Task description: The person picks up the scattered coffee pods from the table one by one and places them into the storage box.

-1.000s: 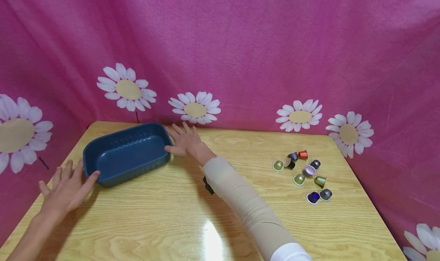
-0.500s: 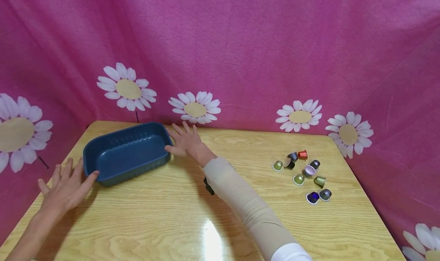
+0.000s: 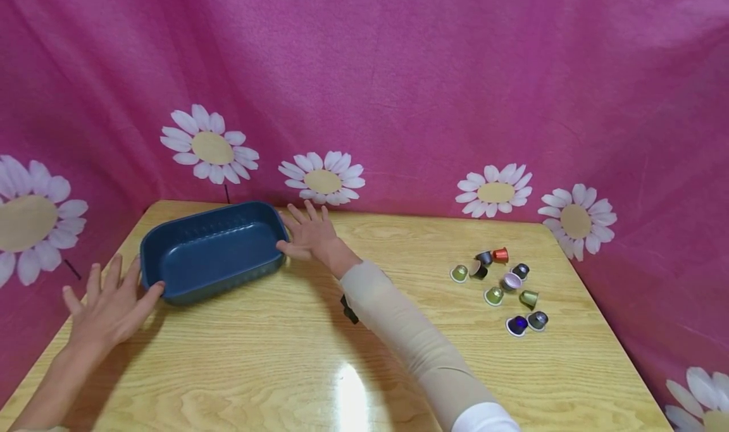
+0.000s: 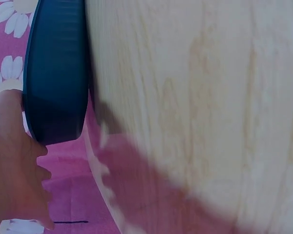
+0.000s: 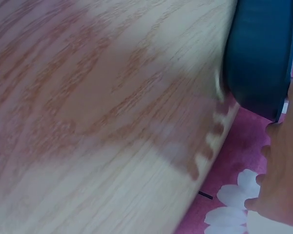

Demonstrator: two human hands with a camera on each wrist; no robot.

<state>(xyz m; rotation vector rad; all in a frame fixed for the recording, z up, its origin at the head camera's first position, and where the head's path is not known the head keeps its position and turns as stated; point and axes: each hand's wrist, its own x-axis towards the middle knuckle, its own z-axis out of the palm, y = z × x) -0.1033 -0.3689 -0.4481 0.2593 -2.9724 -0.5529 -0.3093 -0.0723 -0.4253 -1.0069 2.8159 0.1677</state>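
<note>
A deep blue rectangular baking dish [image 3: 219,285] with rounded corners stands at the far left of the table. At its left end is my left hand [image 3: 105,312], fingers spread and fairly straight, thumb at the near left corner of the rim. My right hand [image 3: 312,234] lies against the opposite end with its fingers also spread. Both wrist views show the dish's outer wall [image 4: 56,73] beside each hand; in the right wrist view, the thumb of the right hand [image 5: 283,165] meets the rim. Neither hand curls round the dish.
Several coffee capsules lie in a loose group on the right of the wooden table [image 3: 273,369], among them a red one [image 3: 500,255], a lilac-faced one [image 3: 510,282] and a dark blue one [image 3: 517,325]. A pink flowered cloth [image 3: 398,90] hangs behind and at the sides.
The dish has shifted very slightly to the right, and both hands have moved a little with it. The capsules stay as they were.
</note>
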